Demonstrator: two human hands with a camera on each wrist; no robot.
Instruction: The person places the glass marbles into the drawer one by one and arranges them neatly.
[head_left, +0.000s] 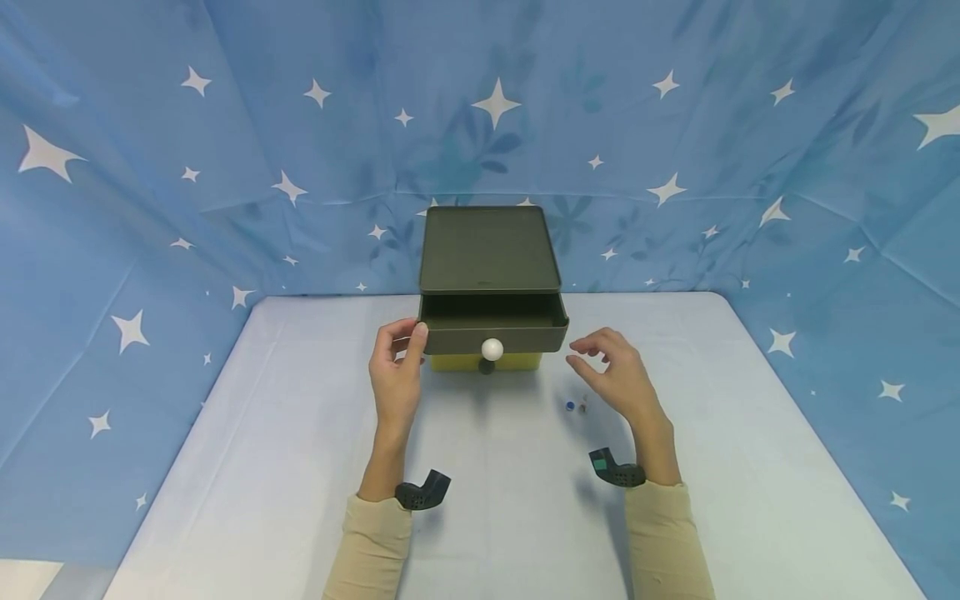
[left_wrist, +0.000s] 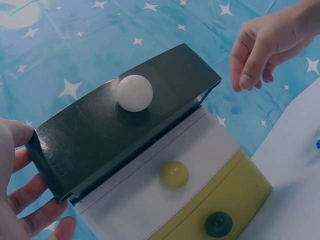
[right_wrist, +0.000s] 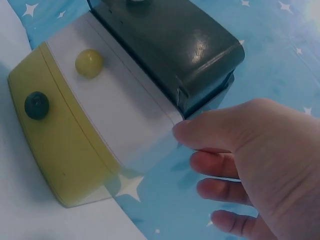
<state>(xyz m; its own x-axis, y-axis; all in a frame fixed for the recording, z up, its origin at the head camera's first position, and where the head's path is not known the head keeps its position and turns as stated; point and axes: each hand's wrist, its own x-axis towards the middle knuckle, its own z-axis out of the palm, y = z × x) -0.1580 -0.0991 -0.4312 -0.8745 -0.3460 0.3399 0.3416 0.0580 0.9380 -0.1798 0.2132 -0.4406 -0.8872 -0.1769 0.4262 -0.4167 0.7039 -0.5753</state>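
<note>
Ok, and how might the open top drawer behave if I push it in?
The top drawer would probably feel stiff: its walls stand straight, without sagging. Its glossy front may be slippery, though the white knob might offer purchase. With the left hand gripping only its left end, it could skew if pushed there.

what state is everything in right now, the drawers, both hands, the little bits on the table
Dark green top drawer: pulled open, nothing visible inside
White middle drawer: closed
Yellow bottom drawer: closed
Left hand: gripping the top drawer's left end
Right hand: fingers loosely bent, holding nothing
Small blue item: lying on the table
</note>
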